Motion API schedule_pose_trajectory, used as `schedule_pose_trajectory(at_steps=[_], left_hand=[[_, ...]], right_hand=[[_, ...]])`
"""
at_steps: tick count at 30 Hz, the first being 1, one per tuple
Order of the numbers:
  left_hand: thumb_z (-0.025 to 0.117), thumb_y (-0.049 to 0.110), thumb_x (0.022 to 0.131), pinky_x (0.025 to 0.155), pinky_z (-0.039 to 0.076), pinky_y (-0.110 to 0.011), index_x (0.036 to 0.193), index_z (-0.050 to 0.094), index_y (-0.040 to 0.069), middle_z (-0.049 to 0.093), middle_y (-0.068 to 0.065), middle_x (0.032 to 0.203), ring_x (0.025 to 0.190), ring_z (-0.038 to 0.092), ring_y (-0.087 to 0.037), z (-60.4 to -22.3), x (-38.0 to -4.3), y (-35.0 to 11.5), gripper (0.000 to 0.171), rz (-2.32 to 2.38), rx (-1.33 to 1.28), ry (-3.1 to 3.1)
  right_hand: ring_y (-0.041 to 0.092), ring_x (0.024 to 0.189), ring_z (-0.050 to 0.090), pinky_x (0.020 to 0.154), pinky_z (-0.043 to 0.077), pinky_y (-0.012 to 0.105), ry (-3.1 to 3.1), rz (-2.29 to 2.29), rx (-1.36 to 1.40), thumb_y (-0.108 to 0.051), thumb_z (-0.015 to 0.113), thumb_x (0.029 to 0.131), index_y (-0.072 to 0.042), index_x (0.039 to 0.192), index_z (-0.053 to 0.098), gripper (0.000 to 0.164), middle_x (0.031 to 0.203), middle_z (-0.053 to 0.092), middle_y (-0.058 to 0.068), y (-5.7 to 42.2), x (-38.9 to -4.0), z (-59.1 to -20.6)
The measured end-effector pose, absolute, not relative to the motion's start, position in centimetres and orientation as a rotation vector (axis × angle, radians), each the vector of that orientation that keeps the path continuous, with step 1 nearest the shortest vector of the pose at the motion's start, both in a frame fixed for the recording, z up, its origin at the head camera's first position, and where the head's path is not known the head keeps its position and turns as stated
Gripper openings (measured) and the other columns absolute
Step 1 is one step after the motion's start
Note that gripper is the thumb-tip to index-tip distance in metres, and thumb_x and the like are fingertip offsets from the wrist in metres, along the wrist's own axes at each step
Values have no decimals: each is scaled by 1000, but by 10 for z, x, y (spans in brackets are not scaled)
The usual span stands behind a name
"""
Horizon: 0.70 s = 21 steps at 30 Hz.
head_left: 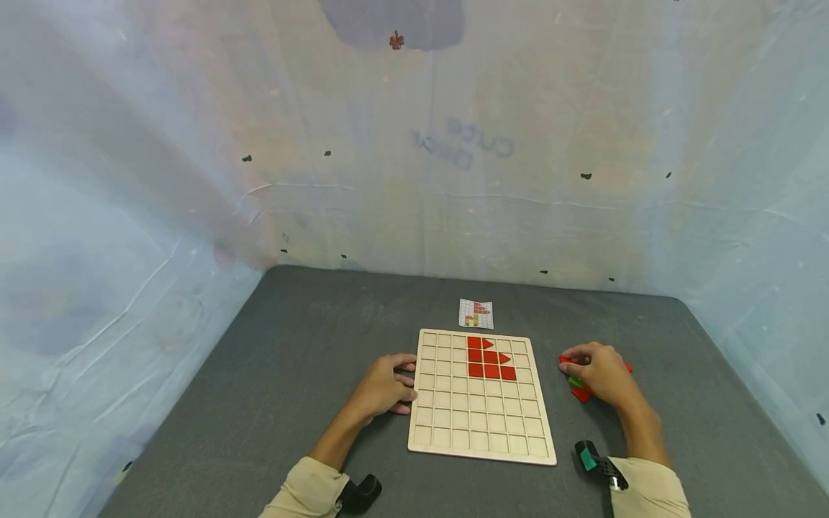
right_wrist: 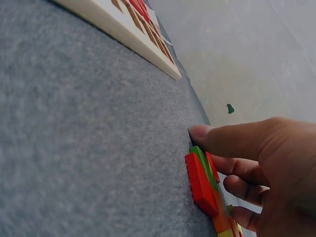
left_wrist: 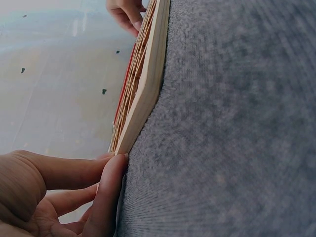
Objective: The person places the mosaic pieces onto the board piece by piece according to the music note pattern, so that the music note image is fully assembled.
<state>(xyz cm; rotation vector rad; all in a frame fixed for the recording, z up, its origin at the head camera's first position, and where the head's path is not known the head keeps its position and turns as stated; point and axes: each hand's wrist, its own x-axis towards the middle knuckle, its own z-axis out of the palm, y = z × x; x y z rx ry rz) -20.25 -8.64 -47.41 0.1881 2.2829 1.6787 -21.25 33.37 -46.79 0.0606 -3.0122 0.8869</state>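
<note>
A wooden grid board point(head_left: 451, 417) lies on the grey table, with red square and triangular tiles point(head_left: 491, 357) in its upper cells. My left hand point(head_left: 383, 386) rests at the board's left side. Its thumb and fingertips touch the wooden edge point(left_wrist: 143, 98), as the left wrist view also shows. Off to the right, my right hand point(head_left: 599, 370) is over a small pile of tiles, its thumb and fingers bent. A green tile point(right_wrist: 205, 165) and a red tile point(right_wrist: 201, 185) lie under the thumb. Whether the fingertips pinch a tile is hidden.
A small printed card point(head_left: 476, 314) with a coloured grid pattern lies just beyond the board. Orange and yellow pieces point(right_wrist: 224, 231) show lower in the pile. Pale sheeting point(head_left: 427, 216) stands behind the table point(head_left: 311, 324) and along its sides.
</note>
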Motion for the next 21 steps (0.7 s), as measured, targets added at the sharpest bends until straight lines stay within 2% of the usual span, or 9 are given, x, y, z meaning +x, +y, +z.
schedule_pose_trajectory(at_steps=[7, 10, 16, 18, 21], left_hand=[[77, -12, 84, 62, 67, -36, 147, 57, -2, 61, -18, 133, 102, 69, -23, -474, -203, -86, 68, 1680, 194, 2281], [77, -12, 84, 62, 67, -36, 147, 57, -2, 61, -18, 133, 101, 69, -23, -474, -203, -86, 67, 1682, 196, 2279], [77, -11, 84, 62, 66, -36, 147, 58, -2, 61, -18, 132, 101, 69, -23, -474, -203, -86, 67, 1680, 193, 2280], [77, -11, 84, 62, 66, -36, 147, 58, -2, 61, -18, 132, 101, 69, -23, -474, -202, -86, 67, 1679, 192, 2281], [77, -11, 84, 62, 66, -36, 147, 58, -2, 61, -18, 133, 101, 69, -23, -474, -202, -86, 67, 1680, 193, 2282]], right_hand=[[32, 97, 66, 79, 55, 46, -2993, 870, 84, -20, 78, 97, 0, 109, 78, 23, 111, 73, 21, 335, -214, -469], [31, 97, 67, 80, 55, 47, -2987, 881, 93, -22, 79, 97, -1, 110, 79, 25, 111, 74, 20, 334, -213, -468], [33, 102, 67, 86, 56, 57, -2988, 910, 130, -26, 81, 96, -3, 111, 79, 27, 115, 73, 20, 330, -212, -464], [31, 100, 67, 86, 57, 55, -2994, 903, 143, -27, 81, 95, -4, 112, 80, 29, 115, 74, 19, 328, -212, -463], [25, 96, 65, 81, 56, 45, -3004, 903, 160, -29, 82, 95, -4, 112, 80, 30, 111, 74, 15, 324, -212, -461]])
